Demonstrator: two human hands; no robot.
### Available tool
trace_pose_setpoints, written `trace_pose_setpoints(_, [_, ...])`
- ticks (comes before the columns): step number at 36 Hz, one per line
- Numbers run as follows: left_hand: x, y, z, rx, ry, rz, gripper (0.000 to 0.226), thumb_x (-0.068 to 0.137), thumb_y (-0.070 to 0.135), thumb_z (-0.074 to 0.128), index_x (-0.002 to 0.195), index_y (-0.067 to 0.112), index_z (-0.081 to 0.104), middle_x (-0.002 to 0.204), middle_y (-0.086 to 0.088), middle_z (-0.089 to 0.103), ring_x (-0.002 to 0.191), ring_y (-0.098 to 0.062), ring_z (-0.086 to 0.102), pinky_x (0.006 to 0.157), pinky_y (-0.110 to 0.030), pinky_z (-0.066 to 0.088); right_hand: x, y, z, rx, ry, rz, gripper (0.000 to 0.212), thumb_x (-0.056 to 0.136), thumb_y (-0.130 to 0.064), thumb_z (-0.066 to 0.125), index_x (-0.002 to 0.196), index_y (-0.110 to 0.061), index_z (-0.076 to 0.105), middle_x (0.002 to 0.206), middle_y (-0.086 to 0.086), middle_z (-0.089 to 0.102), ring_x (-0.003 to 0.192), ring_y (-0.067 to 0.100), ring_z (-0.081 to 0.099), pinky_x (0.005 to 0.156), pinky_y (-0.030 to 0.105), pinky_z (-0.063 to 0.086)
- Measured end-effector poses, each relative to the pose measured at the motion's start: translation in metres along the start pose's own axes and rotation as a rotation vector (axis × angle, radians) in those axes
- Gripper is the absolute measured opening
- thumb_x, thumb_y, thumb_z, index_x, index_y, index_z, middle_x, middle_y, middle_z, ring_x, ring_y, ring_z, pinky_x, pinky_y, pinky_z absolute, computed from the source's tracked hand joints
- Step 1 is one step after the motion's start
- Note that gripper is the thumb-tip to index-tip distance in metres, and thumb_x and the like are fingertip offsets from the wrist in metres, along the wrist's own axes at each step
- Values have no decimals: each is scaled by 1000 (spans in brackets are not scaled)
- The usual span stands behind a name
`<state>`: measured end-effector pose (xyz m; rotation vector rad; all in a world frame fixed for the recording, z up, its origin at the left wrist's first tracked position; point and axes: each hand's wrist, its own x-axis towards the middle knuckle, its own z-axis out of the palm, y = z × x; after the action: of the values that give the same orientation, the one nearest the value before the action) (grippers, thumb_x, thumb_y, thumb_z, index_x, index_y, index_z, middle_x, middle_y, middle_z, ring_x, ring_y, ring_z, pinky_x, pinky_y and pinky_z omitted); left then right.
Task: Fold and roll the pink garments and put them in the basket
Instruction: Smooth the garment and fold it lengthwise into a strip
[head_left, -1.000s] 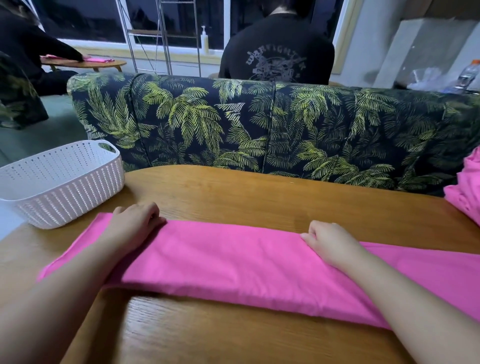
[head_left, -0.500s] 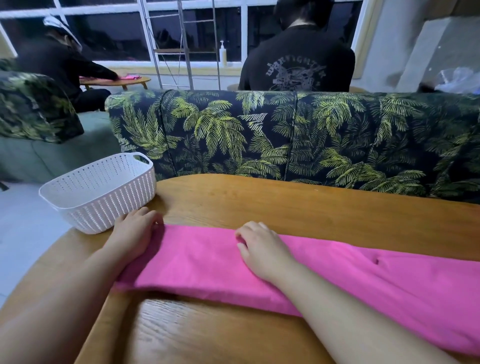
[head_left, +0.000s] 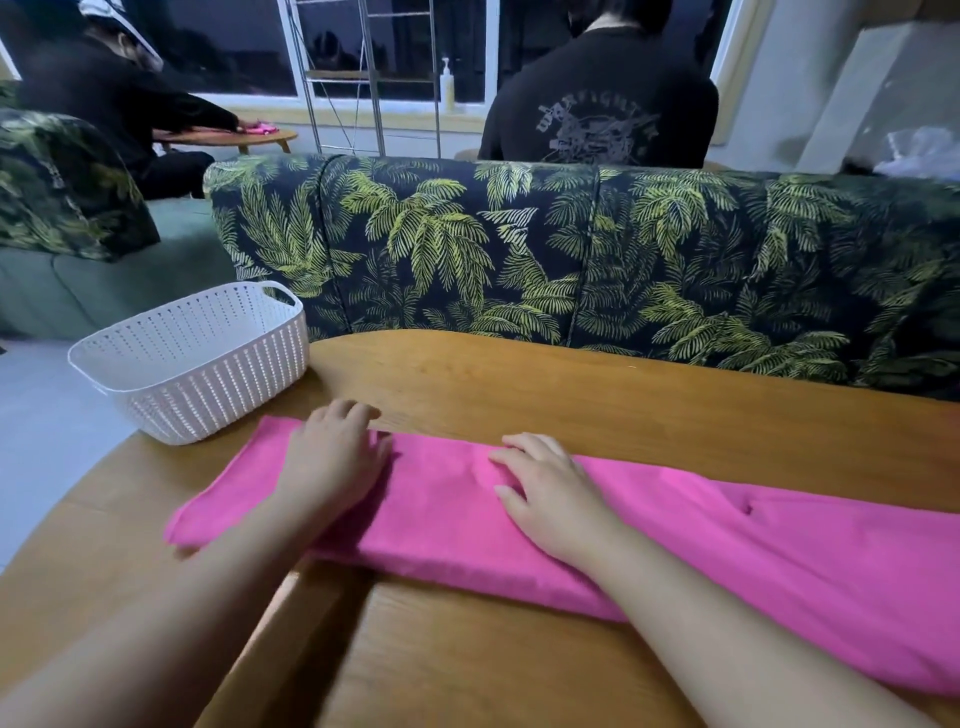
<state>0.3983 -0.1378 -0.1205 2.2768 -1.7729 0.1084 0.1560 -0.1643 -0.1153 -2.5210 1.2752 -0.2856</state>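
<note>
A pink garment (head_left: 649, 530) lay folded into a long band across the wooden table (head_left: 571, 395), running from just in front of the basket away to the right, where it passed out of view. A small pucker showed in the cloth on the stretch to the right of the hands. The white basket (head_left: 197, 358) stood on the table's left corner, just behind the garment's left end and slightly apart from it; its perforated walls showed nothing inside that could be made out.

The left hand (head_left: 332, 457) rested palm down on the garment near the end closest to the basket, its fingers bent a little over the far edge of the cloth so that the tips met the wood. They lay flat and held nothing. The right hand (head_left: 550, 493) lay on the garment too, further from the basket, with fingers spread and nearly straight, pressing the cloth down rather than gripping it. The two hands were near each other but did not touch.

Behind the table, beyond the basket, stood a sofa (head_left: 571, 260) covered in dark cloth with green palm leaves. Past the sofa a person in a black top (head_left: 597, 109) sat with their back turned, and further to the left another person in black (head_left: 119, 98) leaned over a small round table (head_left: 228, 137).
</note>
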Motion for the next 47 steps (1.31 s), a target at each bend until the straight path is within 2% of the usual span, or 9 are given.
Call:
trace_pose_setpoints(4, [-34,23,3,-63,-288,44,101,63,93,5,147,40,28,159,7,18,147,-17,11,115,-48,14,-24,15,-7,-62,-40,5,45,101,-36,39,146,-30,35,155,-9,24,144,10,15,118,31,10])
trace_pose_setpoints(7, [-44,5,4,-16,-360,140,120,36,96,-24,145,55,7,159,17,0,148,-11,-4,116,-51,2,-41,28,-10,-111,-156,30,53,100,-53,23,151,-41,15,160,-15,5,146,4,-2,119,32,-6])
trace_pose_setpoints(12, [-42,-45,-3,-56,-368,250,85,54,94,-19,132,66,4,155,26,-4,145,-3,-9,118,-39,-2,-47,31,-13,-158,-198,55,90,64,-71,-16,149,-46,0,158,-18,-8,144,3,-12,116,32,-12])
trace_pose_setpoints(18, [-34,-48,-10,30,-450,161,96,54,93,-16,142,56,-5,159,17,-8,145,-10,-12,117,-49,-1,-51,29,-12,-151,-209,101,73,82,-70,-3,150,-43,1,159,-15,-7,146,8,-10,119,37,-9])
trace_pose_setpoints(22, [-31,-11,-10,96,-399,-31,54,98,54,17,151,40,16,161,7,6,149,-24,2,114,-61,6,-62,34,-22,-150,-84,155,49,102,-43,30,150,-32,25,160,-8,16,148,12,8,120,36,2])
trace_pose_setpoints(25, [-34,34,-6,51,-296,-32,45,101,35,25,145,28,34,158,1,22,147,-22,11,114,-60,13,-74,50,-36,-119,63,214,40,104,-32,30,142,-26,41,148,-7,38,138,13,30,115,31,20])
trace_pose_setpoints(32, [-50,157,13,-62,-358,232,57,97,52,32,148,29,24,161,-2,9,148,-24,1,113,-59,5,-100,130,-62,-111,169,422,42,98,-4,36,132,-22,52,136,-4,51,125,16,42,105,35,36])
trace_pose_setpoints(40, [-68,197,35,30,-367,387,96,63,72,-15,152,39,-3,161,4,-11,147,-24,-13,112,-61,-8,-127,188,-86,-204,80,518,26,98,-43,45,114,-28,58,122,-6,53,120,16,43,101,37,33])
trace_pose_setpoints(47, [-68,192,34,41,-361,390,97,59,73,-18,150,42,-8,161,5,-12,148,-23,-13,113,-60,-4,-133,211,-96,-223,7,505,20,98,-44,45,93,-25,49,108,-4,55,109,19,48,92,36,34])
